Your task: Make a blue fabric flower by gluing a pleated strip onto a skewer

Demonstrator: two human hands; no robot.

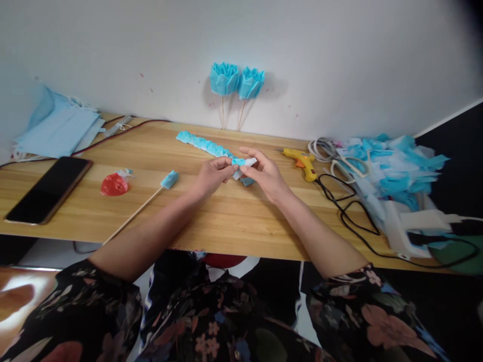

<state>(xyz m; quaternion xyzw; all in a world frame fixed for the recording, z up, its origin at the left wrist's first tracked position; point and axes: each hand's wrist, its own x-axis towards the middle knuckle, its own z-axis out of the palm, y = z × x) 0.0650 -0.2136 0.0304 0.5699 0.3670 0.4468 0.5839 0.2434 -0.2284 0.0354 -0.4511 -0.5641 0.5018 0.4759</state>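
Between my two hands is a small piece of blue and white fabric [238,162], like cut face-mask cloth. My left hand [215,176] pinches its left side, and my right hand [266,173] grips its white end with thumb and fingers. Just behind them a row of ruffled blue fabric pieces [204,144] lies across the table; its near end is partly hidden by my hands. To the left of my left forearm rests a thin wooden stick [132,216] with a rolled blue fabric tip [169,179].
Two blue fabric flowers [224,79] on sticks lean against the wall. At left are face masks [60,130], a phone [49,190] and a red item [115,184]. A yellow glue gun [302,161], scissors [350,168], blue scraps [392,166] and a black cord [358,201] lie right.
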